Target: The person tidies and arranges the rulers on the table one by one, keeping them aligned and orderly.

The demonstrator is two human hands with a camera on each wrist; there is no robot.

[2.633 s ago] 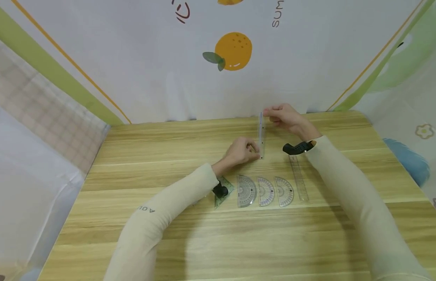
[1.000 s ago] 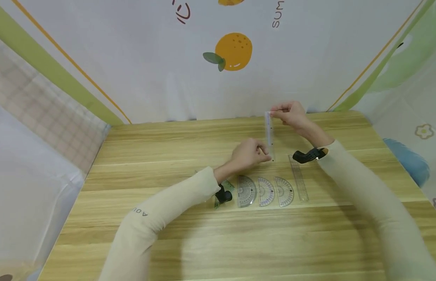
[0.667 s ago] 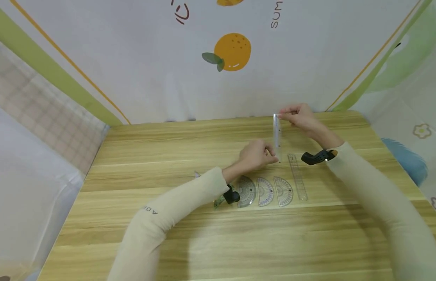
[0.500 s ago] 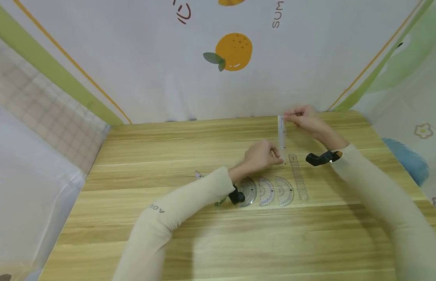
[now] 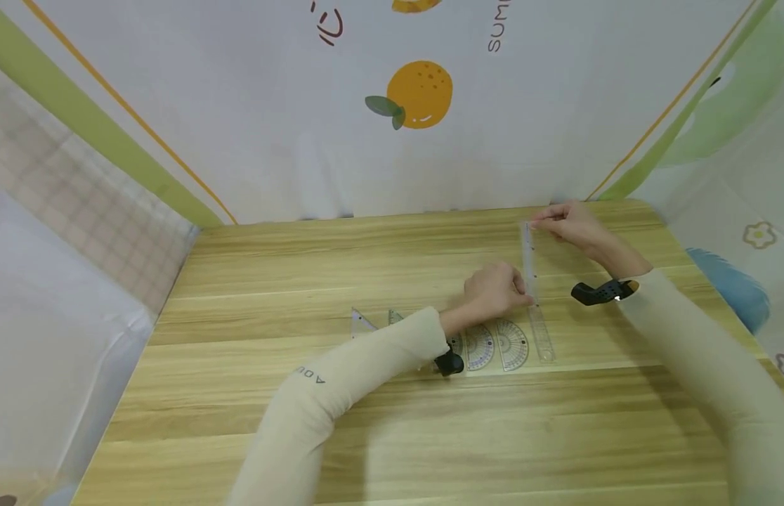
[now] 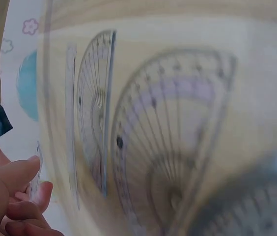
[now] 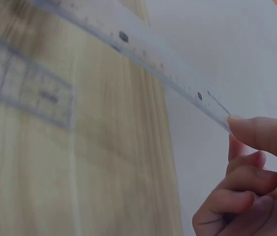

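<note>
You hold a clear ruler (image 5: pixel 529 263) between your two hands, lifted off the wooden worktop (image 5: pixel 240 393) toward its far right part. Your right hand (image 5: pixel 572 223) pinches the far end of that clear ruler with fingertips (image 7: pixel 256 132) curled onto it, so this grip is closed on the ruler. Your left hand (image 5: pixel 493 292) takes the near end; its fingers are curled round the ruler's edge, so that grip is closed on the clear ruler too. The ruler runs from far to near, almost straight, and its near tip hangs just above the far end of a second ruler (image 5: pixel 542 337) that lies flat on the worktop.

Left of the second ruler, a row of clear protractors lies flat: one protractor (image 5: pixel 512 344) just beside it, and a middle protractor (image 5: pixel 479 346) next to that. A third one further left is mostly hidden under your left wrist. In the left wrist view the protractors fill the picture, blurred. Well left of them, two small set squares (image 5: pixel 362 322) lie on the worktop near your left sleeve (image 5: pixel 341 379). A black wrist mount (image 5: pixel 597 292) sits on your right wrist. Behind the worktop hangs a white cloth with a printed orange (image 5: pixel 420 91).
</note>
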